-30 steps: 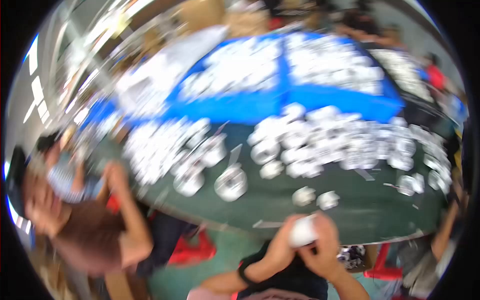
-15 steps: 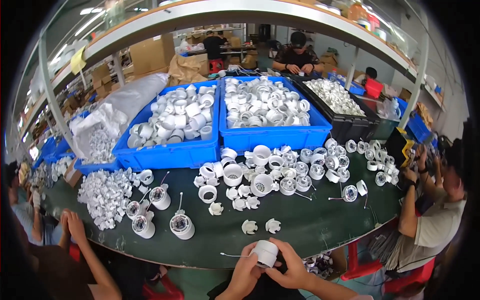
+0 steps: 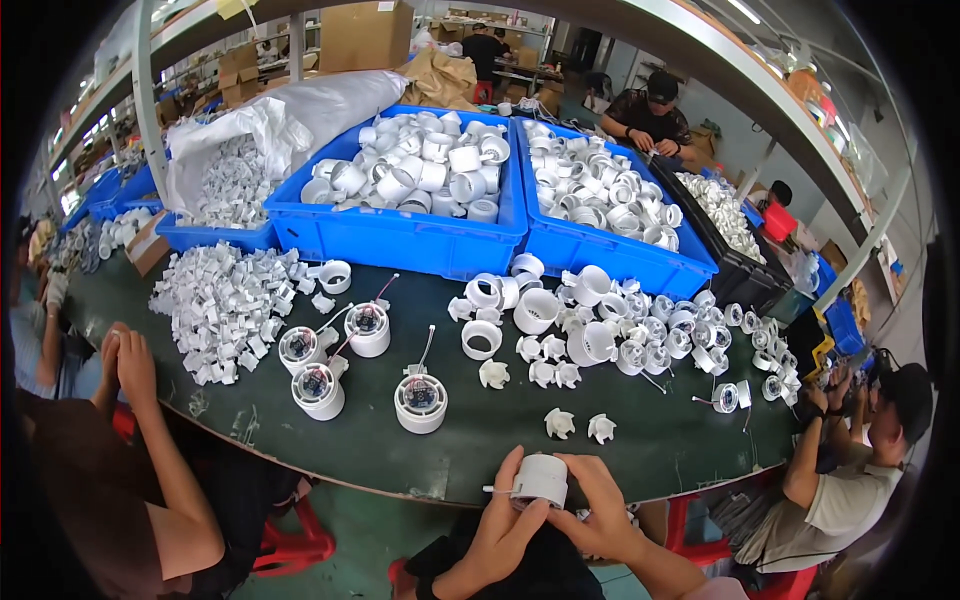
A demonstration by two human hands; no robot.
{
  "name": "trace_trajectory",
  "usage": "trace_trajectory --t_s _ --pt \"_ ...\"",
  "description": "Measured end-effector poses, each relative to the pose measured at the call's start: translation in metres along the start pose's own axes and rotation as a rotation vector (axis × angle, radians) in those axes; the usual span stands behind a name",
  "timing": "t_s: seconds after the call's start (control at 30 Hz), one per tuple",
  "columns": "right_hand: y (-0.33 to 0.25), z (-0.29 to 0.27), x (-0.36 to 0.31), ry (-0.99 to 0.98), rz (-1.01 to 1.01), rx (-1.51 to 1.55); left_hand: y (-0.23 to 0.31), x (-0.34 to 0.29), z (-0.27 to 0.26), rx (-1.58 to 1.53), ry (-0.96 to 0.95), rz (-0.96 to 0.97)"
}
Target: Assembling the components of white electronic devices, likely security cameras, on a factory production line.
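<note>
At the near table edge, my left hand and my right hand are closed around the sides of a white cylindrical plastic housing. A short thin wire sticks out on its left; its underside is hidden by my fingers. Just beyond it on the table lie two small white bladed wheels, one on the left and another on the right. Farther left stands a round white unit with a circuit board visible in its top and a wire rising from it. Several similar wired units stand beyond.
Two blue bins, one on the left and one on the right, hold white cylindrical parts. A black bin stands right of them. Loose housings and a heap of small white clips cover parts of the green table. People sit at both sides.
The whole view has turned and tilted, so the bins and table parts appear shifted. My hands still hold the housing, which shows slightly higher in the picture.
</note>
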State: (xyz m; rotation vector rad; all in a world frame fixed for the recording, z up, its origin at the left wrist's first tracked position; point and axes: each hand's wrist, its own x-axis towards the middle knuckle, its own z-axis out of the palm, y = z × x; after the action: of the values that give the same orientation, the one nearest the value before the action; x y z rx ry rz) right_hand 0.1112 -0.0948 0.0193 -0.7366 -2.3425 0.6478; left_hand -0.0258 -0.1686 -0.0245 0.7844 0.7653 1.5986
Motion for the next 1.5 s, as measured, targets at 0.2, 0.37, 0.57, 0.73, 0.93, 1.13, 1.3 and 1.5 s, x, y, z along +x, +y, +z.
trace_trajectory --t_s 0.2,0.37,0.57,0.73,0.93,1.13,1.3,1.5 --pt "0.0 0.01 -0.01 -0.029 0.248 0.359 0.01 -0.002 -0.014 0.004 -0.041 0.069" --pt "0.004 0.011 -0.015 -0.04 0.394 0.545 0.003 0.006 -0.013 0.04 0.122 -0.006" --pt "-0.001 0.014 -0.022 0.079 0.174 0.272 -0.009 0.005 0.002 0.227 0.136 0.021" --pt "0.034 0.004 -0.033 0.129 0.166 0.255 -0.012 0.005 0.015 0.445 -0.033 -0.047" --pt "0.089 -0.006 -0.033 0.402 0.392 0.814 0.002 0.065 0.007 0.954 -0.041 0.133" --pt "0.081 -0.008 -0.038 0.481 0.279 0.906 -0.002 0.165 0.034 1.453 -0.117 0.608" --pt "0.08 -0.003 -0.051 0.466 0.323 0.884 -0.046 0.225 0.031 1.656 -0.055 0.531" --pt "0.079 -0.001 -0.05 0.507 0.338 0.905 -0.037 0.225 0.043 1.2 -0.044 0.434"
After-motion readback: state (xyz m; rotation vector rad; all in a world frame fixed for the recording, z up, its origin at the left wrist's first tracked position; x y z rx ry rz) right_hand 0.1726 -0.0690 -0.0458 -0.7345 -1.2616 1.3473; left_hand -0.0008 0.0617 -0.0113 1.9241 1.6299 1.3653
